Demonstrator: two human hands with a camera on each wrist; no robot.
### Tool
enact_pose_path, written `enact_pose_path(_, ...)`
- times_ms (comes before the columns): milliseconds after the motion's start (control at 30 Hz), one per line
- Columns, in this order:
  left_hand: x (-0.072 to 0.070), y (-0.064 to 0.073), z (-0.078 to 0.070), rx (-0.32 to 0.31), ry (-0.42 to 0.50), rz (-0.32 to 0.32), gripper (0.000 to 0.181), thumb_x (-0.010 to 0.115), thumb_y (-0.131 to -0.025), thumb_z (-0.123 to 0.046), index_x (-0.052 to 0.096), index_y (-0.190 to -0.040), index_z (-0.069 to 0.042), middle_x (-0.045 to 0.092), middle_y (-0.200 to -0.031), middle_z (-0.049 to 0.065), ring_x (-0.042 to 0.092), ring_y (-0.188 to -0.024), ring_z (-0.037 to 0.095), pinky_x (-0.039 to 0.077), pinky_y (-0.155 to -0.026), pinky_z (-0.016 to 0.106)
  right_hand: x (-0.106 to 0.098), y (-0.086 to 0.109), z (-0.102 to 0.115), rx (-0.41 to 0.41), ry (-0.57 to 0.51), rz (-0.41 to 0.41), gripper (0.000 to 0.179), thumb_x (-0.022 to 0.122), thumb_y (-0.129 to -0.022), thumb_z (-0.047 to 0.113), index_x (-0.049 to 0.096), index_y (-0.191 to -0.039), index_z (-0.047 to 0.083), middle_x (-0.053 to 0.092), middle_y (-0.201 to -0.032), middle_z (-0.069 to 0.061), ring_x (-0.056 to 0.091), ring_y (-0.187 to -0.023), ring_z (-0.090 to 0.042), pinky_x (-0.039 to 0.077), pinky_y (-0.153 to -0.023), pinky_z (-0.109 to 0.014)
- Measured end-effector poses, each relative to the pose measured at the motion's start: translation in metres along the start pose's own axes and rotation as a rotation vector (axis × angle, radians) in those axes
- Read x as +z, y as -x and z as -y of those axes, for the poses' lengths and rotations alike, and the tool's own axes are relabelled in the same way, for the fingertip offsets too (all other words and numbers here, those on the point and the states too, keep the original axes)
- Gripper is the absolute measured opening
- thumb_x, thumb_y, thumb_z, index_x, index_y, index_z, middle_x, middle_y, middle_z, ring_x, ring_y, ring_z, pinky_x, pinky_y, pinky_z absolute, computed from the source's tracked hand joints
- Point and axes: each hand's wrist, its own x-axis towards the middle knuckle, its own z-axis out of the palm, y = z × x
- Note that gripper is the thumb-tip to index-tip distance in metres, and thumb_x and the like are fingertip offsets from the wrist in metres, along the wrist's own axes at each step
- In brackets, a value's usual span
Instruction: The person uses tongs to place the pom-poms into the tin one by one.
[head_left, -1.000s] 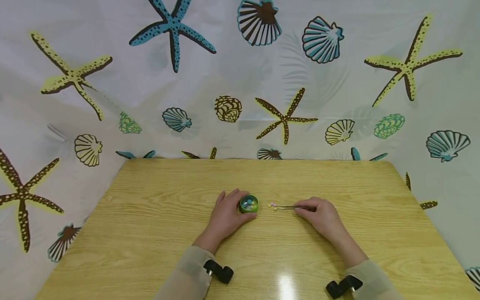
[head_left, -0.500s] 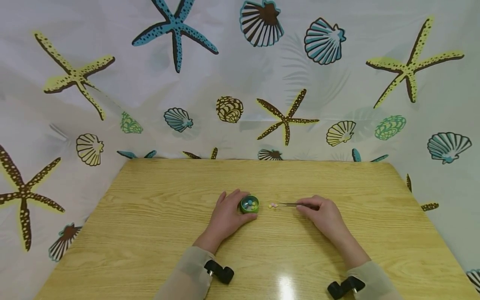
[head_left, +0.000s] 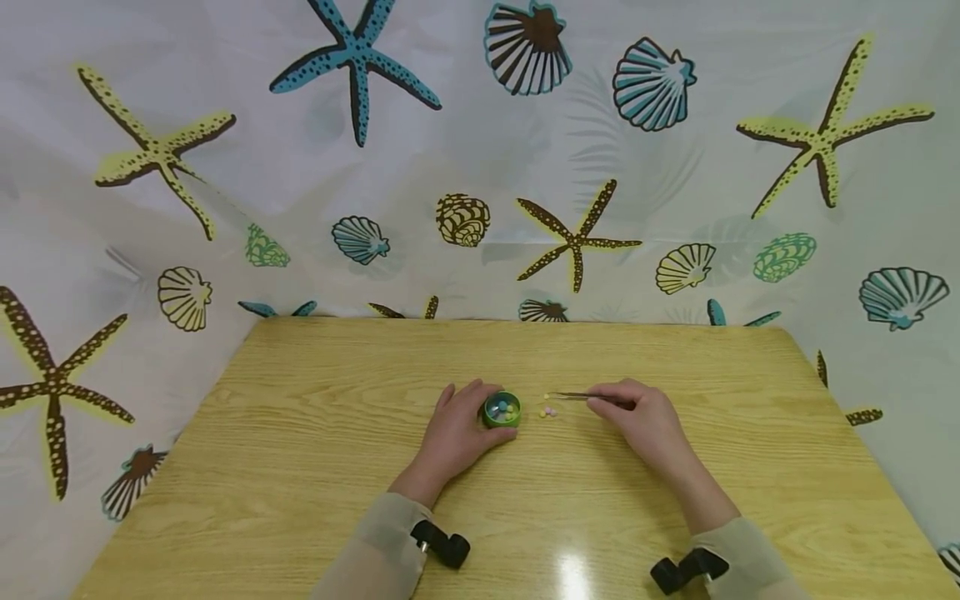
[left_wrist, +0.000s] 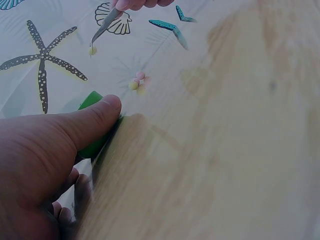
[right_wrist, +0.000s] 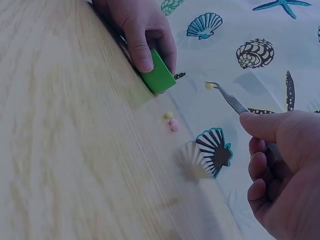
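Observation:
My left hand (head_left: 459, 429) holds a small round green cup (right_wrist: 159, 75) on the table, thumb and fingers around its sides. Several blue, yellow and pale beads show inside it in the head view. My right hand (head_left: 647, 425) pinches metal tweezers (right_wrist: 231, 100) with a bent tip. One yellow bead (right_wrist: 209, 86) sits at that tip, raised above the table, to the right of the cup. Below it on the table, another yellow bead (right_wrist: 168, 115) and pink beads (right_wrist: 174, 125) lie close together.
The wooden table (head_left: 360, 367) reaches back to a white cloth (head_left: 420, 167) printed with starfish and shells. Black camera mounts (head_left: 442, 543) are worn on both sleeves.
The tweezers have risen away from the group of beads and toward the back, with a yellow bead at their tip. My left hand and the cup have stayed in place.

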Motion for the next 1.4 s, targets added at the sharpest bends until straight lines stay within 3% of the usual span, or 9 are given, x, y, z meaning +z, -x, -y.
enact_pose_path(400,0.001,0.000,0.002,0.007,0.004,-0.006,0.069,0.094,-0.092,-0.038,0.067,-0.148,-0.008,0.067,-0.151,0.014,0.048,-0.155,0.036,0.016,-0.135,0.059,0.017,-0.008,0.019,-0.050,-0.019,-0.002,0.017,0.082,-0.104,0.020,0.088,-0.118,0.012,0.077,-0.104,-0.004,0.065,-0.089,-0.019,0.054,-0.072,-0.026)
enact_pose_path(1400,-0.001,0.000,0.000,-0.003,0.000,0.005,0.067,0.093,-0.093,-0.038,0.067,-0.148,-0.009,0.067,-0.151,0.013,0.047,-0.155,0.037,0.015,-0.135,0.060,0.042,-0.016,0.021,-0.071,0.032,0.033,0.012,0.086,-0.100,0.019,0.089,-0.110,0.015,0.073,-0.093,0.002,0.060,-0.083,-0.019,0.050,-0.068,-0.027)
